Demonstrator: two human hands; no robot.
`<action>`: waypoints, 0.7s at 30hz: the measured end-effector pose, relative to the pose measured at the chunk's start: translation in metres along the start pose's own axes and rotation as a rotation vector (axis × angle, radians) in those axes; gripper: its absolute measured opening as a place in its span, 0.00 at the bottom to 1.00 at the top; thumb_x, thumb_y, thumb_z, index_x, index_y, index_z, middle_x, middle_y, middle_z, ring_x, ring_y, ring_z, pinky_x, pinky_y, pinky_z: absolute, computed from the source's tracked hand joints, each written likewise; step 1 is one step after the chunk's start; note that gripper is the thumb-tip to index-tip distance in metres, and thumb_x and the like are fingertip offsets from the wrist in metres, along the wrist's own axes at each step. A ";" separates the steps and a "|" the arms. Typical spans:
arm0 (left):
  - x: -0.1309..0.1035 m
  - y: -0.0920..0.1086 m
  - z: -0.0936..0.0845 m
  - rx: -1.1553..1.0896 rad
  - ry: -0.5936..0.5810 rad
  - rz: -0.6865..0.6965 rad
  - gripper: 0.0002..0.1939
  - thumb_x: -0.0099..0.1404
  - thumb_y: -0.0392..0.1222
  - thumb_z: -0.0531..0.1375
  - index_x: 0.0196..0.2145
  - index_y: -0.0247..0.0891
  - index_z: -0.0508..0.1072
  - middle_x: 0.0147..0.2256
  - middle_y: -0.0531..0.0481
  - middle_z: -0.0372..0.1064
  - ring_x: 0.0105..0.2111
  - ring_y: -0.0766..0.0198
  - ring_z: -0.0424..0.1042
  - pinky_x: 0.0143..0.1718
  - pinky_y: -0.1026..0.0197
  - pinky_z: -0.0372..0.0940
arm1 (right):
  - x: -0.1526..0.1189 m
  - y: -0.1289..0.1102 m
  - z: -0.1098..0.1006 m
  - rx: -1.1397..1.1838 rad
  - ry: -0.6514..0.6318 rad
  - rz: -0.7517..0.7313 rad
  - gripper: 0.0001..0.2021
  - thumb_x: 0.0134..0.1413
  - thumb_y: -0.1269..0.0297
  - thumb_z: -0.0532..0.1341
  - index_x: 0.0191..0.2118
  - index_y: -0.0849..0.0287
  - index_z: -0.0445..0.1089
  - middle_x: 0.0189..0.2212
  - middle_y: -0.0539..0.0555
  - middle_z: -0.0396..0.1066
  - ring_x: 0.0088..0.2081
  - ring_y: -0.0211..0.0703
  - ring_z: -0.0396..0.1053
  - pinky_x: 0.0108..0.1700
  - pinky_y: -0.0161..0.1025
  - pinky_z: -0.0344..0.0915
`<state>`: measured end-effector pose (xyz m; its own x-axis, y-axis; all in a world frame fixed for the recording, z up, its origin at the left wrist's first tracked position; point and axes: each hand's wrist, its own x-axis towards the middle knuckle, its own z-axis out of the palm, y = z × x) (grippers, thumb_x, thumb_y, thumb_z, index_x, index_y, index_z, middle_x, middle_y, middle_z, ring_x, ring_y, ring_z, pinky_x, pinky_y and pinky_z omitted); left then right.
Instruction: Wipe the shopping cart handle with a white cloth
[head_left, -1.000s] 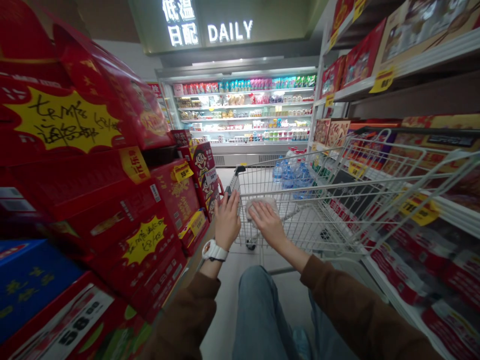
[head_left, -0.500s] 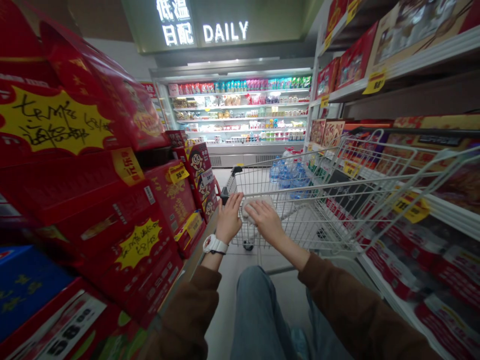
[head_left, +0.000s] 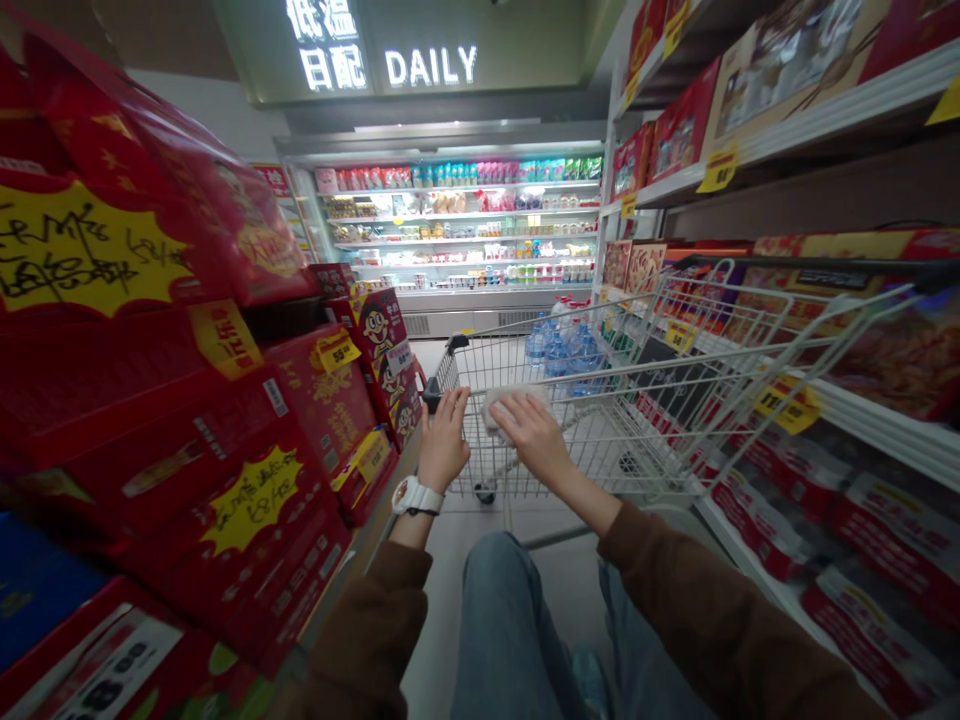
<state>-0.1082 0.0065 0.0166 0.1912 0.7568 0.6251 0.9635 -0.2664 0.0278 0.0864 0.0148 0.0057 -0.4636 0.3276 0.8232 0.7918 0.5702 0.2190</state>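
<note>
A wire shopping cart (head_left: 675, 372) stands crosswise before me, its black-capped corner towards the left. My left hand (head_left: 444, 440), with a white watch (head_left: 417, 496) at the wrist, rests by that corner. Its fingers are stretched out over the wire edge. My right hand (head_left: 536, 438) presses a whitish cloth (head_left: 496, 404) against the cart's wire side. Its fingers lie over the cloth, and part of the cloth is hidden under them.
Stacked red gift boxes (head_left: 150, 420) rise close on the left. Shelves with boxed goods (head_left: 682, 140) line the right. Bundled water bottles (head_left: 559, 355) stand on the floor beyond the cart, before a lit refrigerated display (head_left: 465, 240). My knees are just below the cart.
My view has turned slightly to the right. The right hand and cloth have slid a little rightward along the cart's wires. My left hand stays by the corner.
</note>
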 end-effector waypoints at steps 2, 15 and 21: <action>0.000 0.002 0.000 0.005 0.001 -0.007 0.45 0.52 0.27 0.51 0.69 0.36 0.49 0.69 0.44 0.48 0.70 0.54 0.46 0.70 0.40 0.36 | -0.005 0.004 0.002 -0.042 0.029 0.013 0.20 0.63 0.76 0.55 0.58 0.58 0.69 0.60 0.59 0.68 0.62 0.52 0.63 0.64 0.52 0.58; -0.001 0.005 -0.001 -0.024 0.000 -0.035 0.43 0.54 0.31 0.53 0.68 0.35 0.50 0.69 0.42 0.48 0.70 0.53 0.45 0.70 0.39 0.37 | -0.018 0.013 -0.005 -0.065 0.021 0.043 0.20 0.64 0.75 0.54 0.59 0.55 0.68 0.60 0.58 0.68 0.63 0.51 0.62 0.66 0.53 0.55; -0.001 0.008 -0.002 -0.062 0.023 -0.052 0.42 0.55 0.30 0.53 0.68 0.37 0.51 0.68 0.41 0.51 0.69 0.52 0.47 0.70 0.39 0.39 | -0.025 0.016 0.000 -0.028 -0.028 0.032 0.18 0.63 0.76 0.56 0.55 0.57 0.71 0.57 0.59 0.71 0.59 0.50 0.66 0.63 0.51 0.59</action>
<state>-0.1011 0.0020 0.0177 0.1360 0.7571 0.6390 0.9583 -0.2642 0.1090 0.1104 0.0153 -0.0109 -0.4486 0.3664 0.8151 0.8171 0.5377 0.2080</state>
